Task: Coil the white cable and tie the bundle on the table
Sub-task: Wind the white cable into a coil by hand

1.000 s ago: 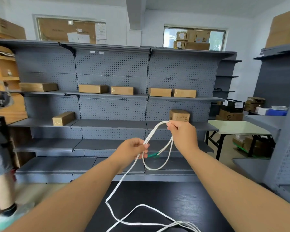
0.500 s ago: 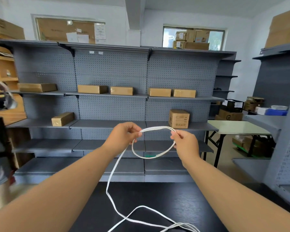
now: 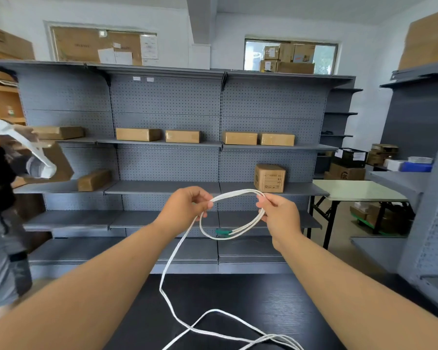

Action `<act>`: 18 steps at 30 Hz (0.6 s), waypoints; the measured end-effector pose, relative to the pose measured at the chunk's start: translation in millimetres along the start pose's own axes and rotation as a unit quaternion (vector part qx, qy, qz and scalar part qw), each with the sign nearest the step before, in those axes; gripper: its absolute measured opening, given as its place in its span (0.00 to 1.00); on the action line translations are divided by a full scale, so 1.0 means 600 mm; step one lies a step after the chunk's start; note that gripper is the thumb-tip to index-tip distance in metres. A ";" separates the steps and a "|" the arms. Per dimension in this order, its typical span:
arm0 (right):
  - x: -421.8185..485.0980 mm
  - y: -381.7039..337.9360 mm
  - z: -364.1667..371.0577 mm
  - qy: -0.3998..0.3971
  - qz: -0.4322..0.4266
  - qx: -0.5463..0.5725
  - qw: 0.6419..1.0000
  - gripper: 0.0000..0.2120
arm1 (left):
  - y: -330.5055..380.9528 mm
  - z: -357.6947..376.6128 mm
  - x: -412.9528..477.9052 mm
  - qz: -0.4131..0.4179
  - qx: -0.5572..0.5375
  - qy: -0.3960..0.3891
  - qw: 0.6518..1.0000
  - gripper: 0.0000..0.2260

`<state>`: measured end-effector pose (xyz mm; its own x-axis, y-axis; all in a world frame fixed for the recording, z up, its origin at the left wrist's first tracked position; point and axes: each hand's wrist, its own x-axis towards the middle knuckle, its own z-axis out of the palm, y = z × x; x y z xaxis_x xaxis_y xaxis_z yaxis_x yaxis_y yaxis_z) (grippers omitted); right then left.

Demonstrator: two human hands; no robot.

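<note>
**Both hands hold a cable loop above the surface**

Your left forearm reaches up from 7 o'clock. Your left hand (image 3: pixel 185 208) is raised in mid-air with its back toward you. Its fingers are curled and the fingertips pinch the white cable (image 3: pixel 214 310) at the loop's 9 o'clock side. From that pinch one strand drops to the dark surface (image 3: pixel 276 306), where the slack lies in loose curves toward 6 o'clock. Between your hands the cable hangs as a small oval of a few turns. A green connector (image 3: pixel 223 232) sits at the loop's 6 o'clock. Your right forearm comes up from 5 o'clock. Your right hand (image 3: pixel 280 215) grips the gathered turns at the loop's 3 o'clock between thumb and curled fingers.
</note>
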<state>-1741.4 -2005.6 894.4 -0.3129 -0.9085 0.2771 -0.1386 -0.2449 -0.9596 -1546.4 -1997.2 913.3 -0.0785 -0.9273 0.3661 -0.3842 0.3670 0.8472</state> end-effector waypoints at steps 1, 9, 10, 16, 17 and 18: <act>-0.001 0.000 0.000 0.005 -0.003 0.001 1.000 0.14 | -0.003 0.003 -0.002 -0.004 -0.005 -0.001 1.000 0.07; -0.009 -0.003 -0.002 -0.008 -0.008 0.006 1.000 0.12 | -0.010 0.004 -0.007 -0.010 -0.007 0.013 1.000 0.06; -0.008 -0.004 -0.003 -0.013 -0.015 -0.004 1.000 0.11 | -0.009 0.002 -0.006 -0.010 -0.008 0.016 1.000 0.07; -0.003 0.000 -0.003 -0.028 -0.039 -0.059 0.997 0.09 | 0.001 -0.006 0.001 0.005 0.016 0.025 1.000 0.07; -0.001 0.001 -0.003 -0.029 -0.042 -0.072 0.996 0.08 | 0.003 -0.007 0.002 0.010 0.022 0.024 0.999 0.07; 0.000 0.002 -0.004 -0.030 -0.044 -0.083 0.995 0.08 | 0.004 -0.008 0.003 0.013 0.029 0.024 0.999 0.07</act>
<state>-1743.5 -2005.2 893.5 -0.2372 -0.9053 0.3523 -0.3172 -0.2706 -0.9089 -1543.3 -1997.9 917.5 -0.0467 -0.9121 0.4073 -0.4357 0.3855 0.8134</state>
